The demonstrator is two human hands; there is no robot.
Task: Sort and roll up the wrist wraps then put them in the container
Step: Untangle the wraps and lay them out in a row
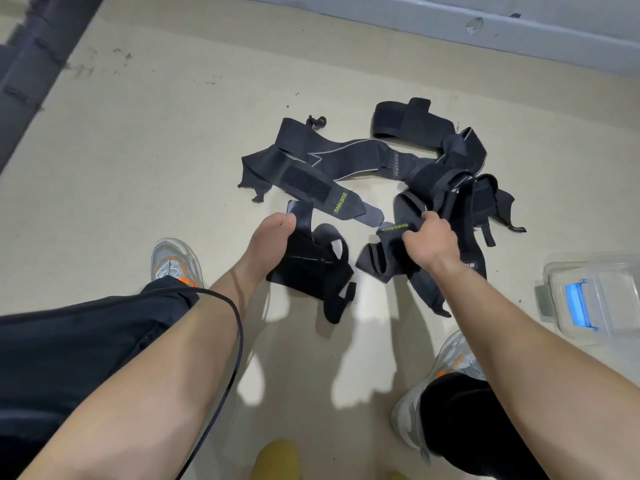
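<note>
Sorting stage, seen from above. The left hand (273, 239) grips a crumpled black wrap (313, 271) held above the floor (138, 150). The right hand (431, 242), apart from the left, clenches a second wrap (388, 252) with green lettering at the near edge of the tangled pile of wrist wraps (367, 161), most of which lie unrolled and overlapping. The clear container (595, 299) with a blue latch stands on the floor at right, with no wrap visible inside. Judged next move: pull each held wrap free of the tangle, straighten it, then roll it from one end
</note>
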